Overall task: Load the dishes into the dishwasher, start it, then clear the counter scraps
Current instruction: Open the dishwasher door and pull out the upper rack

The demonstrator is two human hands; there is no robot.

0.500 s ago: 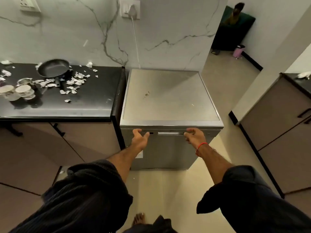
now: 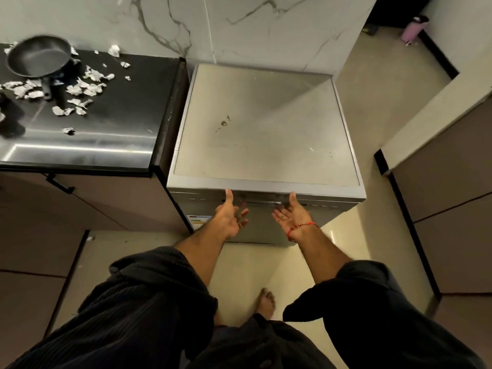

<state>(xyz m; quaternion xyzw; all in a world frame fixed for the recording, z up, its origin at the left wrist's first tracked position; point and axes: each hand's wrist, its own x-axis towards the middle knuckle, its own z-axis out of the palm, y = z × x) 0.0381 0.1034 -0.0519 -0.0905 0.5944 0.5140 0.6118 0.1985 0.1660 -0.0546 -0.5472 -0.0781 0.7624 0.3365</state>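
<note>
head | left hand (image 2: 231, 217) and right hand (image 2: 292, 214) palms up, fingers loose, gripping nothing, at dishwasher (image 2: 266, 129) door top | pan (image 2: 40, 55), scraps (image 2: 85, 87) on counter (image 2: 111, 123), left

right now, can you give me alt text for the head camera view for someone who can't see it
A person reaches both open hands, left hand and right hand, palms up, toward the top edge of a closed steel dishwasher door. To the left, a black counter holds a frying pan and scattered pale scraps.
</note>
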